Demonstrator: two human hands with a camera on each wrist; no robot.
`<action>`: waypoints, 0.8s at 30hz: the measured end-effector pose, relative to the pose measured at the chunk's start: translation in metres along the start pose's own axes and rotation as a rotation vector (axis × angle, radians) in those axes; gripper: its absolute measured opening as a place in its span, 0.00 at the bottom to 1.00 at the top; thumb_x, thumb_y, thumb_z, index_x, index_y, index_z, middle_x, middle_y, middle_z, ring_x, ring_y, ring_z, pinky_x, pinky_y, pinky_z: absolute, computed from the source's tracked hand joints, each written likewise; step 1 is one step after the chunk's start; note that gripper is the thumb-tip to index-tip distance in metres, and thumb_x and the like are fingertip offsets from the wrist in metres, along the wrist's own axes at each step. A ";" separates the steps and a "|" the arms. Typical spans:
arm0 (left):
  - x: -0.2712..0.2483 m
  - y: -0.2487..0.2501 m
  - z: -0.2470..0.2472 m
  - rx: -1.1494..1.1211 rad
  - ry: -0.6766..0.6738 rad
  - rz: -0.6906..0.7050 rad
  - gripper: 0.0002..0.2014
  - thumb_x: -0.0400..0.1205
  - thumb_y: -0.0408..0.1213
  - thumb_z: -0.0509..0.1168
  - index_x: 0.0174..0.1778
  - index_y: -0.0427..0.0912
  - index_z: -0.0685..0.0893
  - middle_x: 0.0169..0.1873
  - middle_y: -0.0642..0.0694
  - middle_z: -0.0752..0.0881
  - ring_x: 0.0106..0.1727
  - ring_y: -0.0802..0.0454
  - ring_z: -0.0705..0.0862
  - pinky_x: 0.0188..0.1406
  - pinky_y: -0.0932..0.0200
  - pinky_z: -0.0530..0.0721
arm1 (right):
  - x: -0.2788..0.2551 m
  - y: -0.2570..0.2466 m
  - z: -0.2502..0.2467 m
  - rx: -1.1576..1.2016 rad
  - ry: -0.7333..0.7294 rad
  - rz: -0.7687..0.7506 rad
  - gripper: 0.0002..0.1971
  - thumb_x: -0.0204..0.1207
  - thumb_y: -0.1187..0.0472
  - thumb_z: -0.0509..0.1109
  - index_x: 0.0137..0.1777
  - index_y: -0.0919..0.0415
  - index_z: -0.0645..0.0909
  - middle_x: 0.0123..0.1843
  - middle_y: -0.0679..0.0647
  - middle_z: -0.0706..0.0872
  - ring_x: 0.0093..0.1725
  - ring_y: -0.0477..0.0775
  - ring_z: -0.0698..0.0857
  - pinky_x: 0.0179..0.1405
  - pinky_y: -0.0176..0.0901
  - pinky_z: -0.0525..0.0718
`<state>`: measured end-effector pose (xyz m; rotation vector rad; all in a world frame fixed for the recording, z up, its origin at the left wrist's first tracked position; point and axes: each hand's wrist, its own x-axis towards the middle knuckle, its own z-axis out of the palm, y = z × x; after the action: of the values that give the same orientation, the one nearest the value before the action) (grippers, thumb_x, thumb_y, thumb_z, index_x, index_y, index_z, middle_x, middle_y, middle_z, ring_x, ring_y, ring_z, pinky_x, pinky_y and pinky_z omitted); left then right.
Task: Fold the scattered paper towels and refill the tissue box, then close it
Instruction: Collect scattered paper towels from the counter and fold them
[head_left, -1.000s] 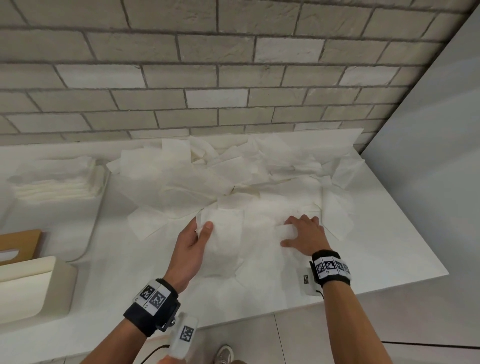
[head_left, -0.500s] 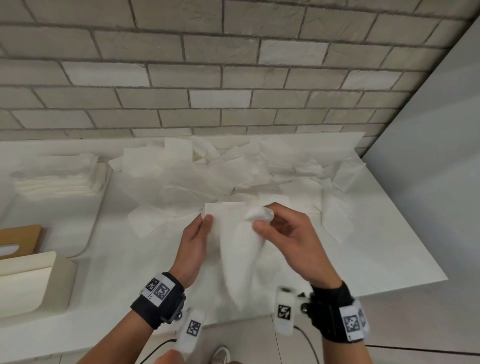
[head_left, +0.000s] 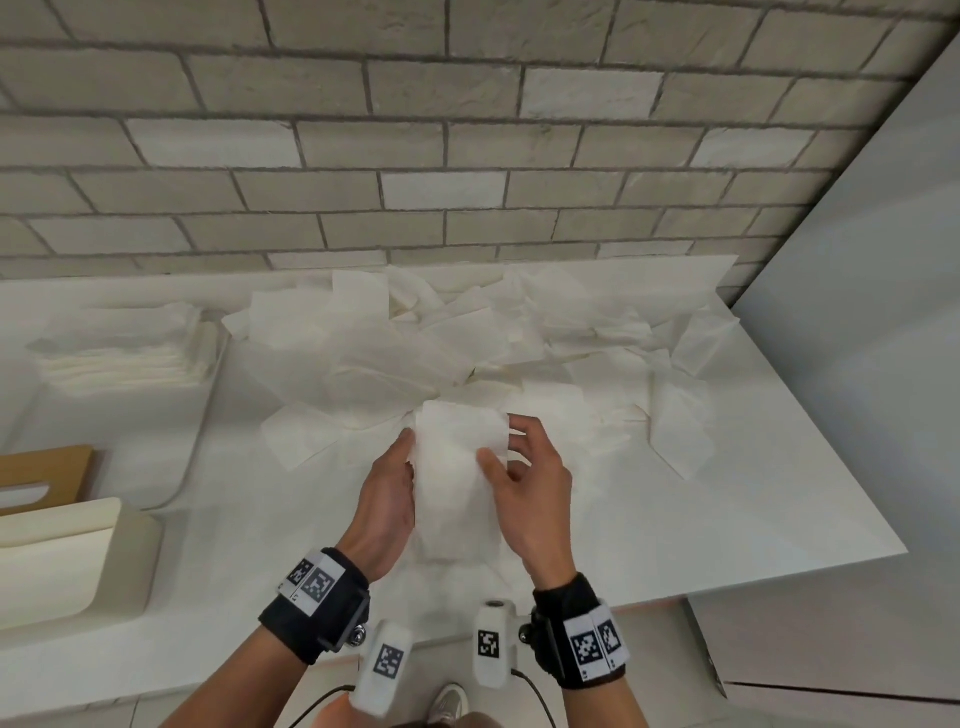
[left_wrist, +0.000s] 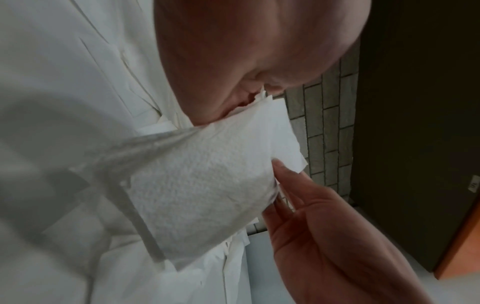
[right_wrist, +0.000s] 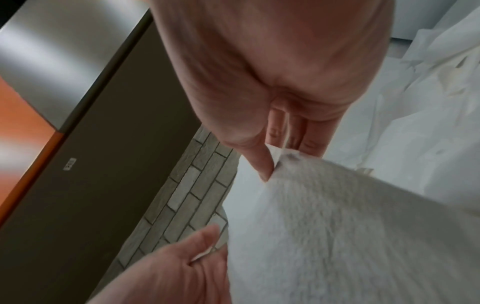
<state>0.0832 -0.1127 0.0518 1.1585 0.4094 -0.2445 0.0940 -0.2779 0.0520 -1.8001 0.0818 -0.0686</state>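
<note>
White counter (head_left: 753, 493), both hands pinching (seemingly folded) embossed towel (head_left: 457, 467)

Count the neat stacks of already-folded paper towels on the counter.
1. The folded stack sits at the far left of the counter, left of the loose pile. Both hands hold a single paper towel, not a stack. More could lie outside the frame.

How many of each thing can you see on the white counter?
Cream plastic tissue box: 1
Brown wooden lid: 1
Stack of folded white paper towels: 1
Heap of loose white paper towels: 1
Held white paper towel: 1
Total: 5
</note>
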 end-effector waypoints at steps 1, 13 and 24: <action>0.000 -0.001 -0.002 0.008 -0.005 -0.001 0.26 0.96 0.55 0.52 0.76 0.42 0.85 0.67 0.36 0.91 0.70 0.37 0.90 0.77 0.35 0.81 | 0.000 0.000 0.002 -0.027 -0.008 0.003 0.18 0.84 0.62 0.79 0.67 0.43 0.81 0.56 0.42 0.93 0.45 0.45 0.94 0.46 0.40 0.91; -0.002 -0.006 -0.035 0.128 0.189 0.165 0.14 0.94 0.42 0.62 0.74 0.50 0.84 0.65 0.52 0.92 0.68 0.51 0.90 0.74 0.42 0.84 | 0.165 0.092 -0.049 -0.408 0.128 0.299 0.36 0.82 0.42 0.79 0.83 0.53 0.67 0.77 0.69 0.76 0.73 0.72 0.80 0.74 0.58 0.79; -0.006 -0.001 -0.052 0.035 0.212 0.126 0.16 0.94 0.42 0.63 0.74 0.43 0.85 0.67 0.45 0.92 0.69 0.45 0.90 0.72 0.41 0.84 | 0.181 -0.007 -0.031 -0.358 -0.082 -0.127 0.11 0.87 0.62 0.73 0.61 0.47 0.92 0.67 0.51 0.92 0.59 0.50 0.89 0.59 0.27 0.80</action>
<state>0.0677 -0.0648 0.0359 1.2449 0.5175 -0.0188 0.2711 -0.3231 0.0663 -2.1620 -0.0848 -0.0741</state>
